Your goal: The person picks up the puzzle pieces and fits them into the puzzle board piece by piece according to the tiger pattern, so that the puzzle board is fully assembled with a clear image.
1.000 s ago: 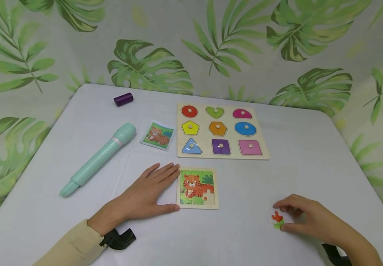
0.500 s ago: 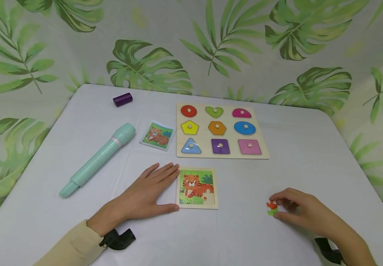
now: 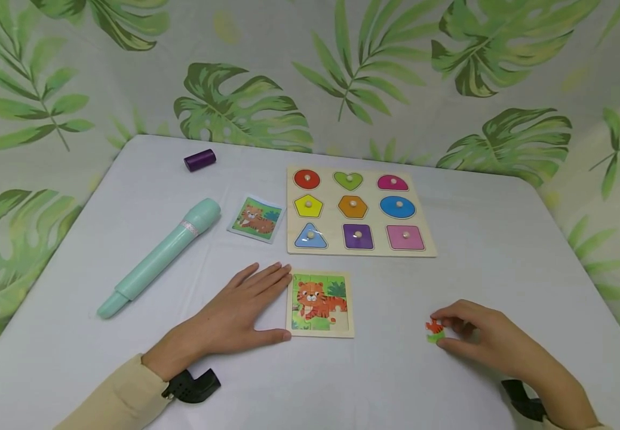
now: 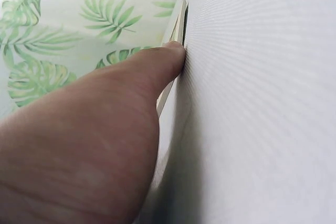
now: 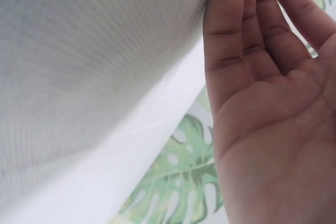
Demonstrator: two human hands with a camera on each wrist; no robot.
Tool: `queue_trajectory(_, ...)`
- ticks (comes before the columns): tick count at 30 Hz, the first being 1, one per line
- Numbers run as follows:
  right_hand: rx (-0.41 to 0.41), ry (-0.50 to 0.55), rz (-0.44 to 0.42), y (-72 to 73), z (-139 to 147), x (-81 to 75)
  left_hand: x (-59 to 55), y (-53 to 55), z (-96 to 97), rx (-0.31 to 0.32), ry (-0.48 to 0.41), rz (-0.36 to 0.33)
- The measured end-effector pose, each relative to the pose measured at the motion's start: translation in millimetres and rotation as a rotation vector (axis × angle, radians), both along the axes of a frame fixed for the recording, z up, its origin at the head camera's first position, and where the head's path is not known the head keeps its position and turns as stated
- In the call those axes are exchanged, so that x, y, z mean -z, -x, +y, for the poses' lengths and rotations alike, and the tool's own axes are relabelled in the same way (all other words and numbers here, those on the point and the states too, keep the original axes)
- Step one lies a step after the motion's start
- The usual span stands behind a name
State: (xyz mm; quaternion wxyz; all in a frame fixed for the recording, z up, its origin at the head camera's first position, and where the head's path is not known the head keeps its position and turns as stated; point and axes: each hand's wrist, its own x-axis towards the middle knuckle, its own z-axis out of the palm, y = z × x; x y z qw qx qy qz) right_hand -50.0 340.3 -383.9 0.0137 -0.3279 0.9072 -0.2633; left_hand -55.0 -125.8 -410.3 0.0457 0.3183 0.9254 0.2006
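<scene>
On the white table lies a small wooden-framed tiger jigsaw puzzle [image 3: 321,304], with a bare gap at its lower right. My left hand [image 3: 235,313] lies flat beside it, fingers straight, fingertips and thumb tip against the frame's left edge. In the left wrist view the thumb [image 4: 170,53] meets the frame's side. To the right of the puzzle, my right hand [image 3: 487,340] pinches an orange and green jigsaw piece [image 3: 435,331] between thumb and index finger. Seen from the right wrist, the fingers [image 5: 226,19] are curled near the cloth and the piece is hidden.
Behind the puzzle lies a wooden knob board [image 3: 361,212] with several coloured shapes. A tiger picture card [image 3: 257,219] is left of it. Further left are a mint-green tube-like wand [image 3: 159,257] and a purple cylinder [image 3: 200,160]. A leaf-print cloth [image 3: 267,71] hangs behind the table.
My right hand has moved left and slightly away from me, carrying the jigsaw piece closer to the puzzle. The left hand has stayed in place at the frame.
</scene>
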Motion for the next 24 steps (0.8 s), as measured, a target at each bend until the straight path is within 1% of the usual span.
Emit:
queue_trajectory(7, 0.039, -0.059, 0.025, 1.0, -4.9, 1.0, -0.9, -0.2, 0.5, -0.001, -0.004, -0.009)
queue_trajectory(13, 0.023, -0.088, 0.071, 4.4, -6.7, -1.2, -1.1, -0.1, 0.8, -0.002, -0.002, -0.005)
queue_trajectory(19, 0.034, -0.111, 0.038, 5.6, -9.2, -1.9, -0.9, 0.0, 0.5, -0.004, -0.002, -0.004)
queue_trajectory(24, 0.024, -0.110, 0.043, 6.0, -10.1, -2.8, -0.8, 0.1, 0.3, -0.003, -0.001, -0.003)
